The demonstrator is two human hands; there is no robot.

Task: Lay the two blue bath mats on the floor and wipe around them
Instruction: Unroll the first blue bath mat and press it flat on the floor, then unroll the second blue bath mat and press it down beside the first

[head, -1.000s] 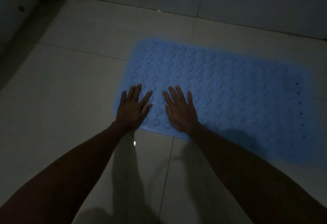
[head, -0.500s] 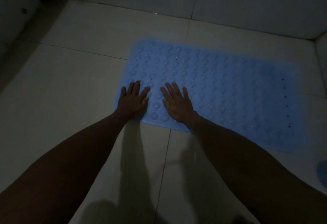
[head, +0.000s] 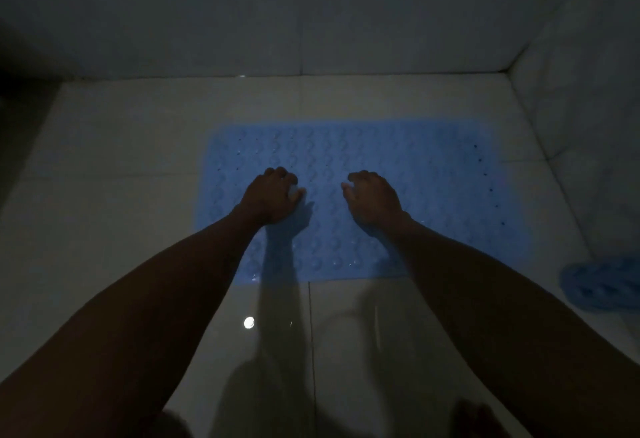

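A blue bath mat (head: pixel 433 178) with rows of round bumps lies flat on the pale tiled floor, long side left to right. My left hand (head: pixel 272 195) rests on the mat left of its middle, fingers curled under. My right hand (head: pixel 372 197) rests near the mat's middle, fingers bent down onto the bumps. Neither hand holds anything that I can make out. A second blue mat (head: pixel 602 285) lies bunched or rolled at the right edge of the view, partly cut off.
The room is dim. A tiled wall (head: pixel 311 22) runs along the far side and another wall (head: pixel 588 126) meets it at the right corner, close to the mat's right end. Glossy floor tiles (head: pixel 104 195) stretch left and toward me, with a light glint.
Both hands have moved forward and to the right, from the mat's near left corner toward its middle, and their flat spread fingers have curled. The view has shifted, revealing the second mat at right.
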